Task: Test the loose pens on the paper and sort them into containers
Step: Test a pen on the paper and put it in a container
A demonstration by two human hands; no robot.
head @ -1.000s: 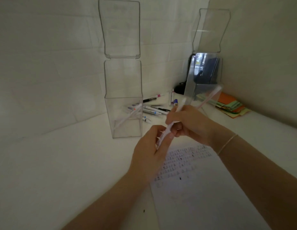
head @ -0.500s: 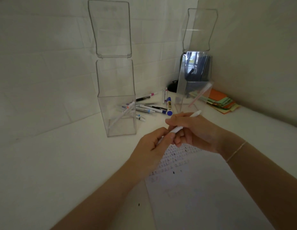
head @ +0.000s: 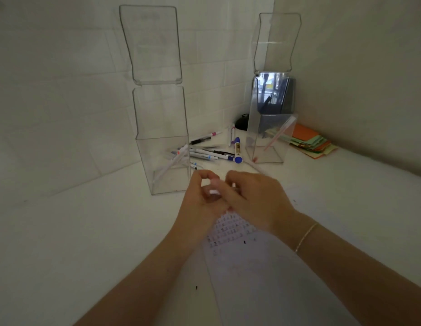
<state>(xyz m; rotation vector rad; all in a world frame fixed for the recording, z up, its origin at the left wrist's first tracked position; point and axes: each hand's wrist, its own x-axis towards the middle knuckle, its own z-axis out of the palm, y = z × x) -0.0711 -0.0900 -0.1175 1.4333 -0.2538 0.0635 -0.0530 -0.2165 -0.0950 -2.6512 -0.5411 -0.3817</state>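
My left hand (head: 199,201) and my right hand (head: 254,201) meet above the top edge of the paper (head: 263,274), fingers curled around a white pen (head: 214,191). Only small white bits of the pen show between the fingers, and they are blurred. The paper carries rows of small scribbles near its top. Behind the hands lies a pile of loose pens (head: 212,154) with a blue-capped marker (head: 237,151). A clear left container (head: 162,184) holds one leaning white pen (head: 169,165). The clear right container (head: 279,158) holds one pinkish pen (head: 279,134).
Both containers have tall hinged lids standing open. A stack of coloured paper notes (head: 310,142) lies at the right by the wall. A small black object (head: 242,122) sits in the corner. Walls close the desk at the back and right.
Both hands have come lower and closer together. The white pen, earlier sticking up past the right hand, is now almost hidden between the fingers.
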